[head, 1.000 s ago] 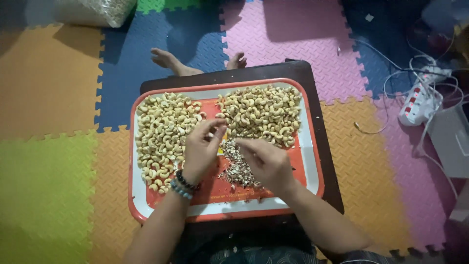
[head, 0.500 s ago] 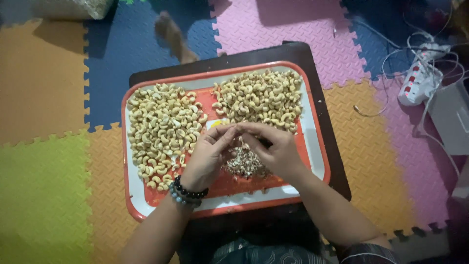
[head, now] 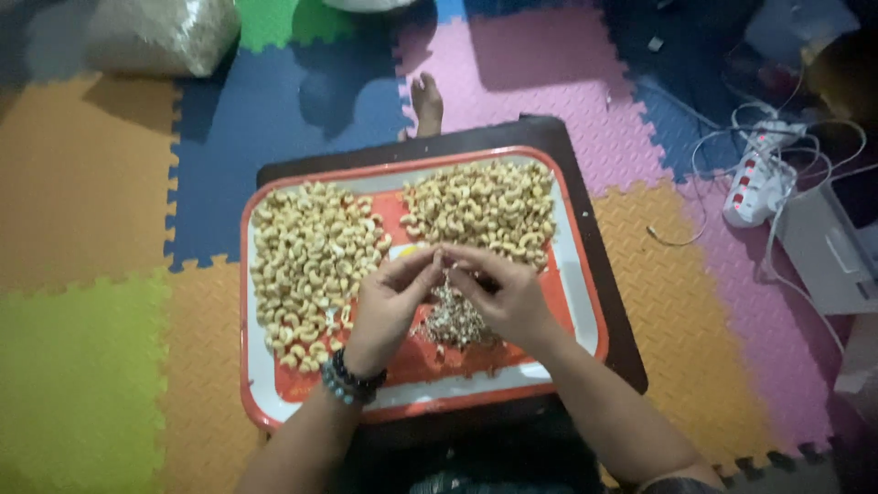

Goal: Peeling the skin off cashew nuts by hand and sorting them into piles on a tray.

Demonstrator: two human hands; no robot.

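Note:
An orange and white tray [head: 585, 302] rests on a small dark table [head: 604, 247]. It carries a heap of pale cashew nuts [head: 306, 256] on the left and another heap of cashews [head: 485, 209] at the back right. A small pile of brown skin flakes [head: 453, 320] lies in the middle. My left hand [head: 389, 306], with bead bracelets at the wrist, and my right hand [head: 508, 297] meet fingertip to fingertip above the flakes, pinching a single cashew [head: 443, 264] between them.
Coloured foam floor mats [head: 91, 366] surround the table. A clear bag of nuts [head: 160, 37] lies at the back left. A white power strip [head: 754, 187] with tangled cables and a pale box [head: 828, 252] sit at the right. A bare foot [head: 426, 102] shows beyond the table.
My hands, apart a second ago, came together over the flake pile and stay joined on a nut. The camera view shifted slightly.

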